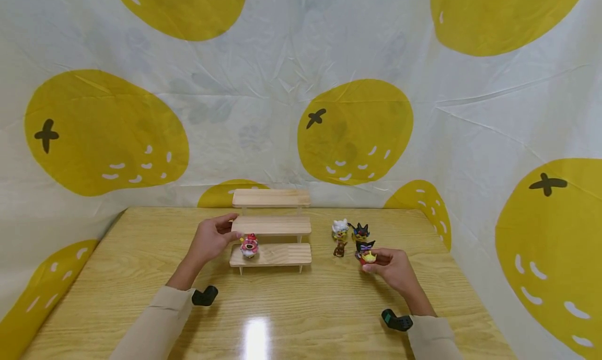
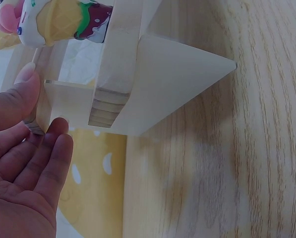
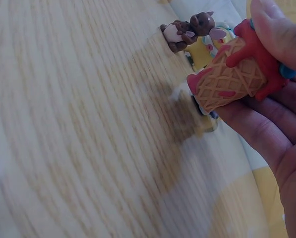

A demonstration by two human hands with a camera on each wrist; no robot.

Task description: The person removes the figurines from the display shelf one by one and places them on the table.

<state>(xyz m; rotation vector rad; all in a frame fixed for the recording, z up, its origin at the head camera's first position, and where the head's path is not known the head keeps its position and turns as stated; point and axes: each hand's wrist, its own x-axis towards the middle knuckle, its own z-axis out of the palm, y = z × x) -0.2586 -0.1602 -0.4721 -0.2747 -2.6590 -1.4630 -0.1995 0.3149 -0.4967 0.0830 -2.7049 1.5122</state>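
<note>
My left hand [image 1: 210, 239] holds the left end of the middle shelf of a three-tier wooden display stand [image 1: 279, 256]. In the left wrist view the thumb lies over that board and the fingers curl beneath it. A pink figurine [image 1: 250, 246] with a red top stands on the lowest shelf, close to the left hand. Over the table at the right, my right hand [image 1: 394, 271] pinches a figurine [image 1: 369, 258] with a yellow top. The right wrist view shows its waffle-cone base [image 3: 229, 77] with red drips, tilted, thumb on one side and fingers on the other.
Beside the right hand stand a white figurine [image 1: 339, 229], a black-eared one [image 1: 361, 231], a small brown animal figurine [image 1: 339, 249] and a black one with a purple bow [image 1: 364, 246]. A fruit-printed cloth [image 1: 263, 130] hangs behind the wooden table [image 1: 301, 302].
</note>
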